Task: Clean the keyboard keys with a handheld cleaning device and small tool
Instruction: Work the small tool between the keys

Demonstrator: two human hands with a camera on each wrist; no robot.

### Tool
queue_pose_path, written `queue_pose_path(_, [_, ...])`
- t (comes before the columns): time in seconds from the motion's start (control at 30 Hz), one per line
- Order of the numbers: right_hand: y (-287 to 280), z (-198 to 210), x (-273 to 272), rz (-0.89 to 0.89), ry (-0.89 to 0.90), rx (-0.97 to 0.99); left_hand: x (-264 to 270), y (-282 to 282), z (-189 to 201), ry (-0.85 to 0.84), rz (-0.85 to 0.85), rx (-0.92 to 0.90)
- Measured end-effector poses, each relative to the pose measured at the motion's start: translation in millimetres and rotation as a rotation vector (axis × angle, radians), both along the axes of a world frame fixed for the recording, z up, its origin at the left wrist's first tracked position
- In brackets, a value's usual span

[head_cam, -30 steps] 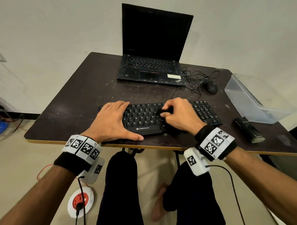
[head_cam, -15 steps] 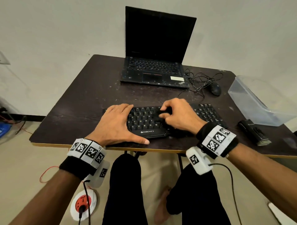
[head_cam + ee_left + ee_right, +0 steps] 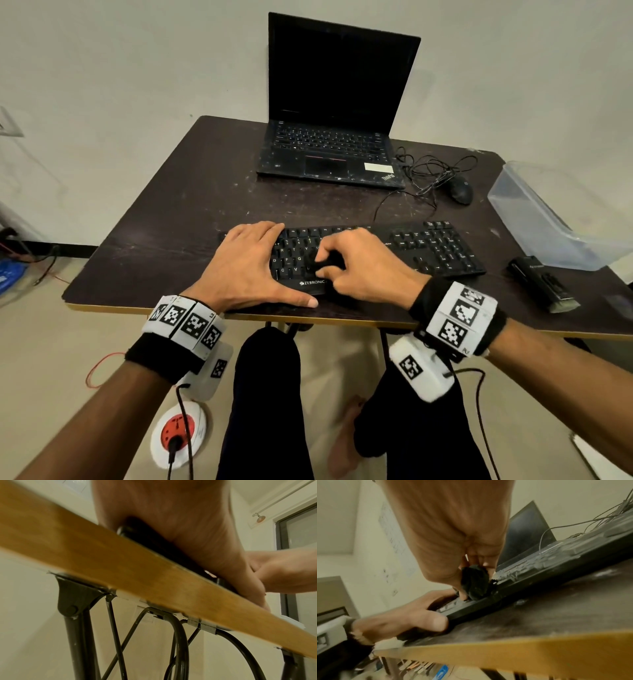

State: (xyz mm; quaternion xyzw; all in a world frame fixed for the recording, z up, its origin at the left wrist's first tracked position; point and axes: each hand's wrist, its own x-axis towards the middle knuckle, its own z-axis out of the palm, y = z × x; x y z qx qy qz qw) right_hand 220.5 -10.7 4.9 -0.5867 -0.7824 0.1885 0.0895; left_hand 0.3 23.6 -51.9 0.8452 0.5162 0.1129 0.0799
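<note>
A black keyboard (image 3: 394, 250) lies near the front edge of a dark, scuffed worktop (image 3: 191, 219), its long axis running left to right across the view, keys up, with the printed brand strip on the side nearest the person. The right hand (image 3: 363, 267) has its fingers curled around a small black cleaning tool (image 3: 325, 263), pressing it onto the letter keys in the middle of the board; from the right wrist view the tool (image 3: 475, 582) looks dark and crumpled, and what kind it is cannot be told. The left hand (image 3: 250, 267) lies flat over the keyboard's left end, fingers straight, thumb stretched along the front edge.

Behind the keyboard stands an open laptop (image 3: 335, 102) with a dark screen. To its right are tangled cables (image 3: 431, 168) and a black mouse (image 3: 461, 192). At the worktop's right edge sit a clear plastic container (image 3: 548, 216) and a flat black device (image 3: 541, 284). A plain pale wall (image 3: 137, 68) stands behind.

Compared with a second ago, the right hand and tool have shifted left and nearer the front rows.
</note>
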Motion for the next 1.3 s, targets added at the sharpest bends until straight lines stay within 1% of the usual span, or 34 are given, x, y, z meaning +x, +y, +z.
queue_pose_path(0.03, [5,2,3,-0.025,-0.01,0.015,0,0,-1,-0.001,0.001,0.002])
queue_pose_path(0.13, [24,8,15,-0.203,0.004,0.091,0,0,0,-0.007,0.008,0.009])
queue_pose_path(0.17, [22,7,16,-0.205,0.013,0.084,0,0,0,-0.01,0.007,0.011])
queue_pose_path(0.27, [0,0,2,-0.019,0.008,0.011,0,0,-1,-0.022,0.004,0.009])
queue_pose_path(0.3, [0,-2,4,-0.025,0.012,0.012,0,0,-1,-0.016,0.0,0.006])
queue_pose_path(0.4, [17,5,17,-0.186,0.001,0.107,0,0,-1,-0.019,0.004,0.017])
queue_pose_path(0.43, [18,5,19,-0.21,0.019,0.104,0,0,0,-0.015,0.004,0.012])
queue_pose_path(0.47, [13,4,17,-0.192,0.036,0.082,0,0,-1,-0.017,0.003,0.012])
queue_pose_path(0.53, [-2,-2,4,-0.062,0.033,0.036,-1,0,-2,-0.03,0.008,0.017])
queue_pose_path(0.57, [-5,-5,3,-0.032,0.029,0.03,-1,0,-1,-0.026,0.005,0.012])
queue_pose_path(0.6, [1,-6,6,-0.062,0.016,0.046,-1,-1,-1,-0.019,0.0,0.01])
queue_pose_path(0.67, [16,1,16,-0.191,0.01,0.09,0,-1,0,-0.017,0.0,0.014])
queue_pose_path(0.7, [19,3,19,-0.228,0.014,0.088,0,-1,1,-0.011,0.0,0.008])
queue_pose_path(0.73, [19,3,19,-0.225,0.018,0.072,0,-1,0,-0.006,-0.002,0.006])
queue_pose_path(0.83, [1,-2,3,-0.054,0.017,0.008,0,0,-1,-0.01,0.003,0.009])
queue_pose_path(0.87, [2,-3,3,-0.045,-0.001,0.009,0,-1,0,-0.006,-0.001,0.007])
queue_pose_path(0.9, [10,-1,7,-0.083,-0.027,0.029,0,-1,-1,-0.006,-0.002,0.007])
queue_pose_path(0.97, [23,5,17,-0.198,-0.009,0.07,0,-1,1,-0.006,0.001,0.004])
queue_pose_path(1.0, [24,5,18,-0.218,-0.008,0.076,0,-2,2,-0.001,-0.001,-0.001])
queue_pose_path(1.03, [21,5,16,-0.19,-0.01,0.07,0,-2,1,0.0,-0.002,0.004])
queue_pose_path(1.1, [9,2,4,-0.057,-0.028,0.037,-1,0,-1,-0.005,-0.002,0.01])
queue_pose_path(1.13, [6,0,2,-0.018,-0.024,0.019,-1,0,-1,-0.002,-0.006,0.005])
queue_pose_path(1.17, [9,1,3,-0.031,-0.042,0.026,-1,1,-2,-0.001,-0.008,0.006])
queue_pose_path(1.2, [17,4,7,-0.083,-0.066,0.045,-2,1,-2,-0.003,-0.006,0.007])
queue_pose_path(1.27, [29,8,15,-0.183,-0.037,0.074,-1,0,0,-0.001,-0.005,-0.007])
queue_pose_path(1.3, [27,7,14,-0.189,-0.025,0.081,-1,0,0,0.002,-0.007,-0.007])
